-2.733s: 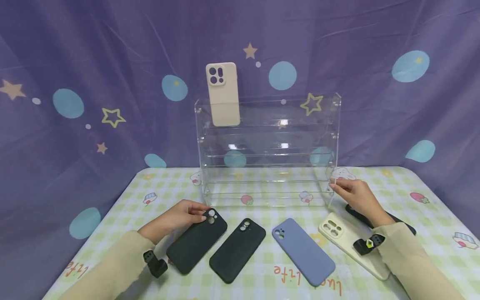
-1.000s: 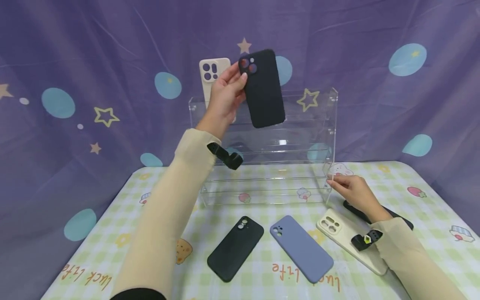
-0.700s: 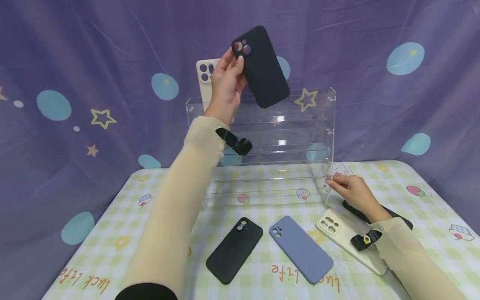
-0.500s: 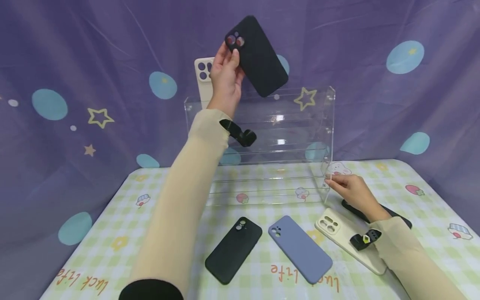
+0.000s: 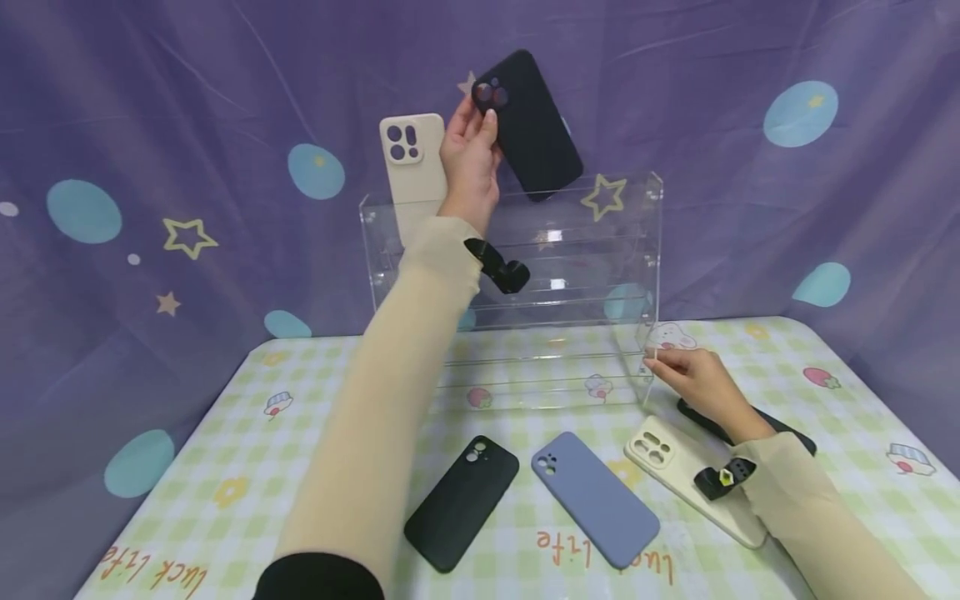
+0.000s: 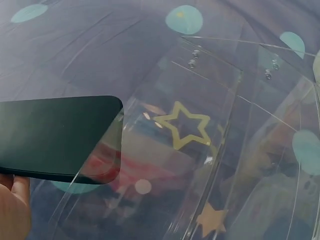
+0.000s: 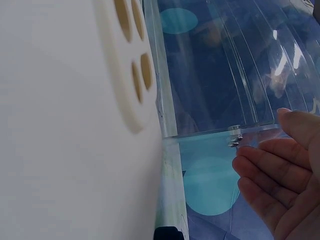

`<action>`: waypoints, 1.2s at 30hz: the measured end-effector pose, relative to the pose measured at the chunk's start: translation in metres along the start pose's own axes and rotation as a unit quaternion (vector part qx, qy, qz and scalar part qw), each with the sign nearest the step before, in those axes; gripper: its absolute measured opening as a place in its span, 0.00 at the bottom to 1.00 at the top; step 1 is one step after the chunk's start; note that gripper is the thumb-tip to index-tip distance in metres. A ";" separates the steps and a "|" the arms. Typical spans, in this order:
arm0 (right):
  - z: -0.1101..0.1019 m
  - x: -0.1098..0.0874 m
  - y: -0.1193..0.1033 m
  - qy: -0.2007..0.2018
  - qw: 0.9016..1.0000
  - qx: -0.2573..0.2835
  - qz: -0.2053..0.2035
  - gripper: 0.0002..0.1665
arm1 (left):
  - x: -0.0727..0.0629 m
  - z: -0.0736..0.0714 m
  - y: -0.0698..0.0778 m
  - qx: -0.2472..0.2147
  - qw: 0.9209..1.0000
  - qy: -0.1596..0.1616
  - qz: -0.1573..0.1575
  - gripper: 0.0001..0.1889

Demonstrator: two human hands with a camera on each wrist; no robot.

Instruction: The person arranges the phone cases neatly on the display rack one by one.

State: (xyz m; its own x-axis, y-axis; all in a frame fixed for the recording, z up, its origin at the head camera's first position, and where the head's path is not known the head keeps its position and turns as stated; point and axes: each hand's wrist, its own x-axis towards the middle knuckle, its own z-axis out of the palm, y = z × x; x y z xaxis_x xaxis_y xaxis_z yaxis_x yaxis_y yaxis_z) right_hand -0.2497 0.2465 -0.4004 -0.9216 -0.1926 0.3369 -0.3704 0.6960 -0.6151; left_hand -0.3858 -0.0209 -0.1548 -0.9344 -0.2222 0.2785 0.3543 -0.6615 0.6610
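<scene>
Fingers of the left hand (image 5: 471, 158) pinch a black phone case (image 5: 531, 125), tilted, its lower end by the top of the clear rack (image 5: 553, 265). Fingers of the right hand (image 5: 699, 382) pinch the rack's side, seemingly steadying it. Racking seems under way; the move calls for straightening, then lowering, beside the white phone case (image 5: 416, 177) standing in the top tier. Four more cases (image 5: 596, 500) lie on the surface (image 5: 198, 467).

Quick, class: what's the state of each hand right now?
Left hand: holding a black phone case.
Right hand: pinching the clear rack at its side edge.
</scene>
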 end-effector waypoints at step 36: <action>0.001 -0.007 -0.003 0.005 1.000 0.005 0.002 0.19 | -0.010 0.013 -0.013 0.268 0.943 -0.132 -0.145 0.16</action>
State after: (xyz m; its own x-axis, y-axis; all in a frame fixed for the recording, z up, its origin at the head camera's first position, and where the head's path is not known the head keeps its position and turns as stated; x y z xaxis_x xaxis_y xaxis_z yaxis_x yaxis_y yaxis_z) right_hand -0.2422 0.2451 -0.4013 -0.9221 -0.1819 0.3416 -0.3671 0.6905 -0.6233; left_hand -0.3802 -0.0006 -0.1566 -0.9780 0.1461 0.1486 0.1189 -0.1945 0.9737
